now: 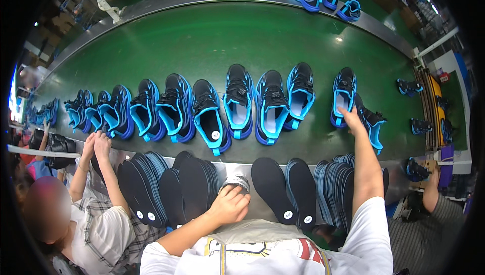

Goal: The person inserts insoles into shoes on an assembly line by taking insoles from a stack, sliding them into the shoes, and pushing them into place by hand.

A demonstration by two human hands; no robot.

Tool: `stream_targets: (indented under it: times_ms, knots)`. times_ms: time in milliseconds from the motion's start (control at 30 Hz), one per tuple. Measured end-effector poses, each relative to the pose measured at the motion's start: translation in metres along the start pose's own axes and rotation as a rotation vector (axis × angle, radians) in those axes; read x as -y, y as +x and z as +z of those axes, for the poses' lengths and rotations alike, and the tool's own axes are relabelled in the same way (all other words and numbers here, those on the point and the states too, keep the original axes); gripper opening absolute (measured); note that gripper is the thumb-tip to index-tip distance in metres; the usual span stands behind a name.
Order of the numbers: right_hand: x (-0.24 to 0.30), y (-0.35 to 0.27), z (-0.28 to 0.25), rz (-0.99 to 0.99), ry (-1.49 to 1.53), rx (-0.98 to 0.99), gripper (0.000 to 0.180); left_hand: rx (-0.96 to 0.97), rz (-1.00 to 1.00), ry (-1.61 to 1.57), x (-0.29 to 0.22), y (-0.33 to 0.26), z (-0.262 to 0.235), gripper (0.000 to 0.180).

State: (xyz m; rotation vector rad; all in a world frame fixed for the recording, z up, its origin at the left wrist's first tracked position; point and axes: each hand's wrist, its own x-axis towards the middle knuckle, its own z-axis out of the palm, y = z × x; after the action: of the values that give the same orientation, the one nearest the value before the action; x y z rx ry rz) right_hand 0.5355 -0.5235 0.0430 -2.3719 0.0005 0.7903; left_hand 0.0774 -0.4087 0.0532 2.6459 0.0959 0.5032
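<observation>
Broadly, a green work surface [202,42] fills most of the view, curving with the lens, and beyond it runs a grey metal ledge [172,3] with four black and blue shoes on it. At the left sits a co-worker in a light top and plaid garment [96,224], both hands raised near the left part of the shoe row. Along the near edge stand stacks of dark insoles [144,189], some to the left of the person's middle and some to the right, with a single dark insole [270,186] lying flat between them. Black shoes with blue trim form a long row on the green surface, heels toward the person; several near the middle show pale interiors. Toward the right end of that row stands the shoe at the right hand [349,117], a black and blue one with a pale interior [344,84]; the fingers are at its heel opening, though whether they pinch it or merely rest there cannot be told. Another shoe [373,121] is just beside it on the right. Low in the middle, the left hand [231,205] has its fingers curled together on a small silvery-grey object [237,180], its kind unclear. Smallest are the white round labels [288,215] on insole heels.
</observation>
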Motion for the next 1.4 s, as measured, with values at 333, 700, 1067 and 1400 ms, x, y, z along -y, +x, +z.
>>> stream_targets:
  times_ms: [333,700,1067,1400]
  knots:
    - [-0.030,0.025,-0.047,-0.524,-0.436,-0.459,0.040,-0.081,-0.131,0.296,0.044,0.097,-0.020,0.056]
    - [0.027,-0.118,0.124,-1.070,-0.823,-0.259,0.069,0.204,0.044,0.243,0.106,0.188,0.058,0.031]
    - [-0.075,-0.197,0.061,-0.915,-0.599,-0.216,0.044,-0.403,-0.099,0.415,0.114,0.166,0.046,0.058]
    - [-0.164,-0.270,0.060,-0.382,-0.507,-0.052,0.063,-0.282,-0.666,-0.275,0.140,0.190,0.032,0.045]
